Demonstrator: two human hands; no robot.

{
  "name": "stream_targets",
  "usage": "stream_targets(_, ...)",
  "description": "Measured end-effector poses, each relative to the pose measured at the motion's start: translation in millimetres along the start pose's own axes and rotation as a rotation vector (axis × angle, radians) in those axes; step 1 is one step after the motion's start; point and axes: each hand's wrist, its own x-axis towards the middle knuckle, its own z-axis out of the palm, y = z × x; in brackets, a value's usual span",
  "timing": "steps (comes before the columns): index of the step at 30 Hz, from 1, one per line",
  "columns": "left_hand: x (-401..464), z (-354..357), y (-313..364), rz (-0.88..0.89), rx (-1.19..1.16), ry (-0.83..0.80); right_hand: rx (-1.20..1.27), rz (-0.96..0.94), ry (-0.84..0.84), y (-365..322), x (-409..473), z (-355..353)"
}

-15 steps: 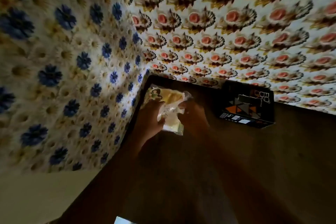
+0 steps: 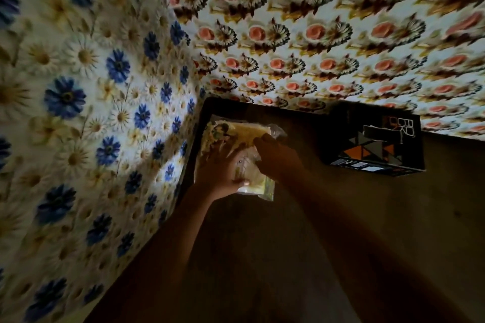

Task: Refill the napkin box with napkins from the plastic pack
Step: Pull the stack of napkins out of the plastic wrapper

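Observation:
A clear plastic pack [image 2: 237, 134] of pale yellow napkins lies at the far left corner of the dark table [image 2: 301, 231]. My left hand [image 2: 223, 168] lies on top of the pack, with fingers spread and the thumb hooked round its near edge. My right hand [image 2: 278, 157] grips the pack's right side, fingers curled on the plastic near the napkins. The black napkin box [image 2: 372, 141], printed with orange and grey triangles, stands to the right against the back wall, apart from both hands.
A wall with blue and white daisies [image 2: 78, 113] runs close along the table's left edge. A wall with pink flower shapes [image 2: 315, 47] stands behind the table. The scene is dim.
Both hands and the pack sit slightly further back toward the corner. My left hand has spread flat over the pack.

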Motion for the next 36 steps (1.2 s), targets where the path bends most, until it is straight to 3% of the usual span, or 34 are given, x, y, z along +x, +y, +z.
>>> stream_targets(4, 0, -3, 2, -0.027, -0.004, -0.033, -0.030, 0.010, -0.083, 4, 7, -3)
stream_targets(16, 1, -5, 8, -0.055, 0.000, -0.046, 0.278, -0.031, -0.120, 14, -3, -2)
stream_targets(23, 2, -6, 11, -0.070, 0.011, -0.057, 0.507, 0.186, 0.136, 46, -42, 8)
stream_targets(27, 1, -5, 10, -0.071, -0.002, -0.056, 0.516, 0.312, 0.212, 46, -40, 8)
stream_targets(36, 1, -6, 10, -0.054, 0.003, -0.049, 0.862, 0.555, 0.370, 51, -50, 23)
